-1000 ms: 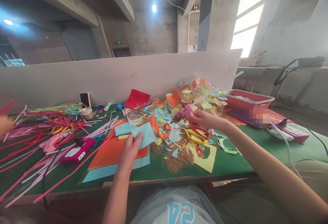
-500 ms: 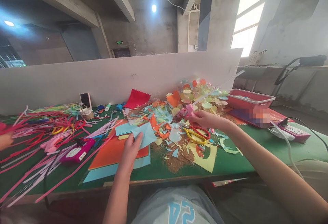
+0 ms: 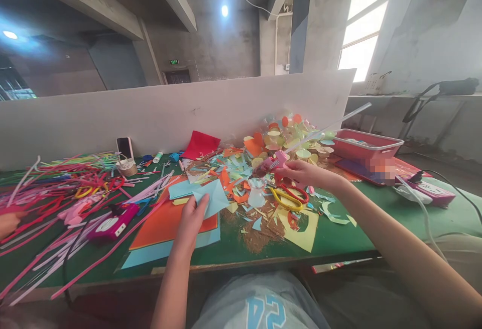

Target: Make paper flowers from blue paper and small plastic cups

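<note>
From where I stand, the person sits at the green bench (image 3: 391, 208); I'll lay a clock on it, centred on the small translucent piece (image 3: 256, 197), with the person at six.

The left hand (image 3: 196, 212) is at nine o'clock, closed on a pale blue paper (image 3: 214, 197), thumb on top. The right hand (image 3: 295, 171) is wrapped around a pink glue gun (image 3: 274, 163) at about one o'clock. The gun's dark, messy nose points toward the translucent piece; whether they touch I can't tell. A long clear stick (image 3: 331, 130) slants up past the gun toward two o'clock.

At three o'clock lie scissors (image 3: 286, 199) with yellow and red handles, and at about five a pale yellow sheet (image 3: 305, 233) with a piece cut out. Paper scraps (image 3: 235, 166) spread about the middle, with brown crumbs (image 3: 259, 236) toward six.

Orange sheets (image 3: 160, 223) lie at eight o'clock, a blue sheet (image 3: 150, 256) beneath. Farther out, around nine, are a magenta power strip (image 3: 115, 222) and loose coloured strips (image 3: 41, 203), with another person's hand (image 3: 8, 222) at the left edge of view.

A phone (image 3: 125, 147) leans at ten, a red sheet (image 3: 201, 145) lies near eleven, disc-topped clear pieces (image 3: 288, 135) heap up at one, and a pink basket (image 3: 367, 145) sits at two.
</note>
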Demonstrator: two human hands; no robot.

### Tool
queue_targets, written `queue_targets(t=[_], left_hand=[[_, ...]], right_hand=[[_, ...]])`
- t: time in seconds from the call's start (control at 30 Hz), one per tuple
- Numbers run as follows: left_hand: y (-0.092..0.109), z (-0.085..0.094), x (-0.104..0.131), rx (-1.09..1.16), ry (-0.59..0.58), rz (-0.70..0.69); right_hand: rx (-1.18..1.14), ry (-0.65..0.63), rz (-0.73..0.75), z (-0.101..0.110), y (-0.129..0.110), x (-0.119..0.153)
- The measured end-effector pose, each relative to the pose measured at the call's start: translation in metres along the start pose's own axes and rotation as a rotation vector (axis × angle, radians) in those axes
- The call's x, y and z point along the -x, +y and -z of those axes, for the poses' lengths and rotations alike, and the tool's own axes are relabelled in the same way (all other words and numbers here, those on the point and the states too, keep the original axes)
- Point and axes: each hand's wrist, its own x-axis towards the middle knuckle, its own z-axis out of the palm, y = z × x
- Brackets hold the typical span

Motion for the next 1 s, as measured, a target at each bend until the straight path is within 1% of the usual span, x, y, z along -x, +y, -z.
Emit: queue_targets(t=[0.17,0.33,0.57,0.77,0.9,1.0], left_hand=[[0.001,0.0,0.001,-0.005,-0.005,0.002],[0.0,0.0,0.0,-0.005,0.015,0.011],[-0.001,0.0,0.0,-0.002,0.021,0.0],[0.0,0.0,0.001,-0.017,0.013,0.005],[-0.001,0.0,0.001,-0.018,0.017,-0.01],[0.0,0.001,0.002,-0.025,0.018,-0.017]], right_hand=[[-0.013,0.051,-0.001,0.003,0.005,0.005],[-0.02,0.019,-0.01,0.009,0.005,0.014],[0.064,0.038,-0.066,0.015,0.011,0.022],[0.117,0.007,-0.101,0.015,0.011,0.026],[0.089,-0.023,-0.11,0.013,0.012,0.024],[0.059,-0.011,-0.127,0.011,0.014,0.023]])
